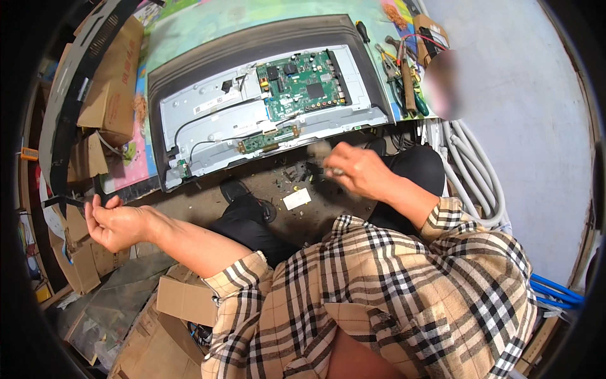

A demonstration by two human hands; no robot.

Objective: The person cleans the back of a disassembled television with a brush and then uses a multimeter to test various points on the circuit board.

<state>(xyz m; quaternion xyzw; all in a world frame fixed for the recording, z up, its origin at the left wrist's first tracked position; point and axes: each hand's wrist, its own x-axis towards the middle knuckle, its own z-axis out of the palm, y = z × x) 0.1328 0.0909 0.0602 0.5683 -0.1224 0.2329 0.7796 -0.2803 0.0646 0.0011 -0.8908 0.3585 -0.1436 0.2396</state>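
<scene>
At the far left, my left hand [117, 224] is raised with its fingers curled at the lower end of a long black frame [55, 151]; its grip is partly hidden. In front of my right knee, my right hand [360, 169] is closed around a small pale-tipped tool [320, 151] like a brush, blurred by motion. Beyond my hands lies an opened flat-screen TV [208, 148], its metal back up. It carries a green main circuit board [303, 85] and a narrow green board [270, 140] near its close edge, joined by black cables.
Pliers, a hammer [407, 79] and other hand tools lie right of the TV, with a screwdriver [362, 31] nearby. Cardboard boxes [117, 76] stand left. Grey hoses [480, 174] coil at right. Dark debris and a white card [296, 199] lie on the floor between my feet.
</scene>
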